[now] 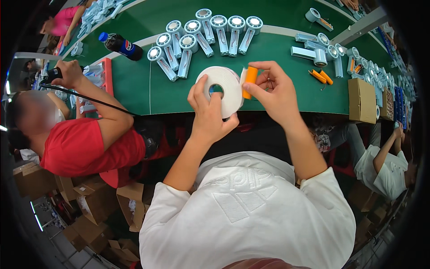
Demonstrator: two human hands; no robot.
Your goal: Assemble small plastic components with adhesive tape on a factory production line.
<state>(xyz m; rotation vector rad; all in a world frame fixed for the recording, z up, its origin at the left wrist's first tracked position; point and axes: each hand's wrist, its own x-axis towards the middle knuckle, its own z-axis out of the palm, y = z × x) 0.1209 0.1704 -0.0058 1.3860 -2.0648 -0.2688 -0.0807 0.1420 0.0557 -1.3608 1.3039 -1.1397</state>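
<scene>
My left hand (pixel 207 105) is closed round a roll of white tape (pixel 231 92), with fingers over its face and near its core. Between the thumb and fingers of my right hand (pixel 275 92) is an orange cylindrical battery (pixel 250 83), held upright. A short white strip (pixel 243 75) shows between the battery and the roll's right edge. Beyond my hands, several light-blue handheld fan bodies (pixel 219 33) stand in a fanned-out row, round heads away from me. Orange batteries (pixel 323 76) lie on the green table to the right.
More fan parts (pixel 320 56) lie at the right, beside a cardboard box (pixel 362 101). A dark bottle with a blue cap (pixel 121 46) lies at the back left, near a red tray (pixel 107 83). At my left, a person in red (pixel 96 145) holds a corded black tool.
</scene>
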